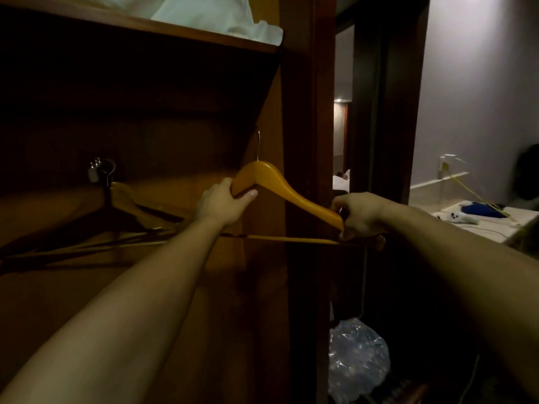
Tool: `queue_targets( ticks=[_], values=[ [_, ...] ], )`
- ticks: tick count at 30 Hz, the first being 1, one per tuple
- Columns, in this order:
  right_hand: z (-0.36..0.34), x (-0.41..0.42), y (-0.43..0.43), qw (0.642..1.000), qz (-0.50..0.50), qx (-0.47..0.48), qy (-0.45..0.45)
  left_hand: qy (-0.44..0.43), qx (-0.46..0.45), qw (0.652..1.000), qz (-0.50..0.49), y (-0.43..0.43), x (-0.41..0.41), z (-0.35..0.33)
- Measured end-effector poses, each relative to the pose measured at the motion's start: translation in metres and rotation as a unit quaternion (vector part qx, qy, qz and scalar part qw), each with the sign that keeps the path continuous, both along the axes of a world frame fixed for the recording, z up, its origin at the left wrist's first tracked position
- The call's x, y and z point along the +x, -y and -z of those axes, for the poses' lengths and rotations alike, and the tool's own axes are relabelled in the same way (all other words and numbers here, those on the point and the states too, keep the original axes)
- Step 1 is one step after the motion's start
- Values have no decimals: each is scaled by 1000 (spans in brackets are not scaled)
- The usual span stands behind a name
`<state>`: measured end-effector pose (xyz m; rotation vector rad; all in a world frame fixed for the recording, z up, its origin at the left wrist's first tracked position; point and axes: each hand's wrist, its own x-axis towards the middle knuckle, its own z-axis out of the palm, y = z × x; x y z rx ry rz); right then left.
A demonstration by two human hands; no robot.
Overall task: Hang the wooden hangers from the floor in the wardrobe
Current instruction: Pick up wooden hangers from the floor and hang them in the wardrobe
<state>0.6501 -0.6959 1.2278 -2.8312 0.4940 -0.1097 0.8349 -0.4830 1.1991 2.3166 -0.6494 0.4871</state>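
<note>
I hold a light wooden hanger (pixel 280 182) upright in front of the open wardrobe (pixel 163 118). My left hand (pixel 223 204) grips the hanger's left shoulder near its peak. My right hand (pixel 360 214) pinches the right end, where the shoulder meets the lower bar. The metal hook (pixel 258 144) points up into the dark wardrobe interior. Deeper to the left, other wooden hangers (pixel 131 205) hang in shadow from small metal rings (pixel 102 170).
A shelf (pixel 151 26) with white linen (pixel 204 13) runs above. The wardrobe's side panel (pixel 306 141) stands right of the hanger. A clear plastic bag (pixel 355 360) lies low on the right. Beyond are a doorway and a table (pixel 484 225) with a blue item and cables.
</note>
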Motion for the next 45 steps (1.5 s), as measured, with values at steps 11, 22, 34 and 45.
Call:
queue_targets(
  ticks=[11, 22, 34, 45],
  values=[
    [-2, -12, 19, 998, -61, 7, -6, -88, -236, 956, 148, -11, -50, -49],
    [-1, 29, -48, 983, -183, 13, -23, -103, -350, 921, 136, -93, -74, -71],
    [-11, 39, -78, 978, -209, 2, -23, -16, -340, 940, 40, -133, -69, -72],
    [-17, 26, -66, 983, -182, -4, -16, -25, -303, 950, 69, -113, -60, -76]
  ],
)
